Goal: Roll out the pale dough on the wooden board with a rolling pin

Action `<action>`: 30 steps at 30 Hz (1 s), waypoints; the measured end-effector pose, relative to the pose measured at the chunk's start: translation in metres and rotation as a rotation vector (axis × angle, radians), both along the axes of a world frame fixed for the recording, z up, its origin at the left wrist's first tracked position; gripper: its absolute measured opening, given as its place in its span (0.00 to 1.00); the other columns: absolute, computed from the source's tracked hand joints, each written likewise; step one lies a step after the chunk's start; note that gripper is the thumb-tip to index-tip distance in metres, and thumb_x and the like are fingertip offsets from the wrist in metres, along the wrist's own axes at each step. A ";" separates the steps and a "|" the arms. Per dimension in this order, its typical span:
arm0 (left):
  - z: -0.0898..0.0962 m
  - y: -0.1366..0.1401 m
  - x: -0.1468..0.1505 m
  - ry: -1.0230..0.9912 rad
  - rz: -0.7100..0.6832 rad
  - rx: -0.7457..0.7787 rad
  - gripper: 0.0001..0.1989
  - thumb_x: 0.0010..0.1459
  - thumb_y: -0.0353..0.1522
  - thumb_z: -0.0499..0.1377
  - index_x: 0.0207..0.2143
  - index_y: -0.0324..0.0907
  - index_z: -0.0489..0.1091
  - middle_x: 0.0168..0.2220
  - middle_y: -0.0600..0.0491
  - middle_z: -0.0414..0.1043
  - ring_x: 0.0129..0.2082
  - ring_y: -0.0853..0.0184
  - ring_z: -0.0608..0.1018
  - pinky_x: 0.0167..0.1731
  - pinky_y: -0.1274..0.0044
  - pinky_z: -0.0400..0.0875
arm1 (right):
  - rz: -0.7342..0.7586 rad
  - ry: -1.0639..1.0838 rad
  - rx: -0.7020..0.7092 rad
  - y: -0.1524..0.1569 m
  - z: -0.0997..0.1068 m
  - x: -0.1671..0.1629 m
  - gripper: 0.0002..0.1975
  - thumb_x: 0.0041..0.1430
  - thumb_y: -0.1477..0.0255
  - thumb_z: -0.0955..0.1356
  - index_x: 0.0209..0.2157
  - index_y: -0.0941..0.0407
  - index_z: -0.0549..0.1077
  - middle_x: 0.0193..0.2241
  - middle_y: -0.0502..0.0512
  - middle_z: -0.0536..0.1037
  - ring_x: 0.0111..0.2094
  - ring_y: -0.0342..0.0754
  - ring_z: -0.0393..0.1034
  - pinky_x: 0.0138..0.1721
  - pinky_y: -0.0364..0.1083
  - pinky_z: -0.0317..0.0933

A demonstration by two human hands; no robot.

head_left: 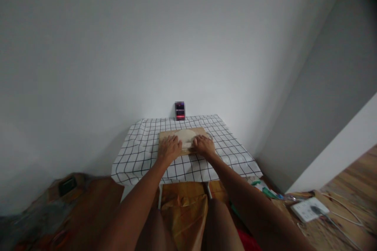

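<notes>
A flat, pale round of dough point(186, 135) lies on a wooden board point(202, 130). Across its near part runs a light-coloured rolling pin point(187, 146), seen only between my hands. My left hand point(170, 147) rests over the pin's left end, palm down, fingers bent forward. At the other end, my right hand point(204, 145) is closed over the pin, its knuckles curled. The pin's ends are hidden beneath both hands.
A black-and-white checked cloth point(138, 147) covers the small table. A phone-like device point(180, 111) with a blurred screen leans against the wall point(188, 47) behind. On the floor at right lies a white power strip point(310, 209) with cables; an open carton point(66, 185) is at left.
</notes>
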State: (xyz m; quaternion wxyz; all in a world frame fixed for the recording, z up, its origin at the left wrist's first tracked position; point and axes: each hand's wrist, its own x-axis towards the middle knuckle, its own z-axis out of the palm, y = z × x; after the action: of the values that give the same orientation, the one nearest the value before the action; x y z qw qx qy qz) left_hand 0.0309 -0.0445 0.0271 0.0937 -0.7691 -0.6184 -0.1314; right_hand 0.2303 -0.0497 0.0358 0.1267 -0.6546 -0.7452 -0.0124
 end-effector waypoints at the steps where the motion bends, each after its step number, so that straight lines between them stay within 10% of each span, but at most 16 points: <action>1: 0.000 -0.005 -0.001 0.006 -0.014 -0.010 0.24 0.79 0.39 0.48 0.68 0.40 0.73 0.73 0.41 0.71 0.74 0.50 0.69 0.75 0.56 0.58 | -0.004 0.005 -0.001 -0.004 -0.001 0.000 0.24 0.82 0.67 0.55 0.57 0.57 0.80 0.64 0.64 0.80 0.68 0.55 0.70 0.65 0.52 0.61; 7: 0.002 -0.005 -0.002 0.012 -0.018 -0.074 0.26 0.80 0.41 0.47 0.70 0.41 0.71 0.74 0.42 0.69 0.76 0.49 0.67 0.75 0.53 0.58 | 0.019 0.021 0.035 0.015 -0.004 0.003 0.23 0.82 0.66 0.56 0.63 0.55 0.76 0.66 0.63 0.78 0.70 0.54 0.66 0.69 0.53 0.58; 19: 0.015 0.079 -0.008 -0.051 0.063 -0.154 0.33 0.79 0.48 0.39 0.62 0.43 0.78 0.69 0.42 0.76 0.74 0.44 0.68 0.69 0.48 0.65 | 0.201 -0.080 -0.065 0.123 0.000 0.002 0.25 0.83 0.65 0.54 0.67 0.51 0.74 0.68 0.59 0.77 0.70 0.55 0.67 0.68 0.53 0.64; 30: 0.006 0.058 -0.006 -0.059 0.041 -0.057 0.29 0.79 0.46 0.45 0.66 0.43 0.75 0.71 0.42 0.73 0.75 0.43 0.65 0.72 0.46 0.58 | 0.105 -0.062 -0.036 0.090 -0.004 0.001 0.24 0.83 0.64 0.56 0.64 0.51 0.77 0.66 0.60 0.78 0.68 0.56 0.68 0.67 0.53 0.62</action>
State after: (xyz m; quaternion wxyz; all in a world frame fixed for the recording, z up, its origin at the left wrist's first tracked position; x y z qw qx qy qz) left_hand 0.0252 0.0135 0.0329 0.0559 -0.7544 -0.6400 -0.1346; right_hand 0.2318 0.0407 0.0321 0.0922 -0.6159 -0.7823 -0.0123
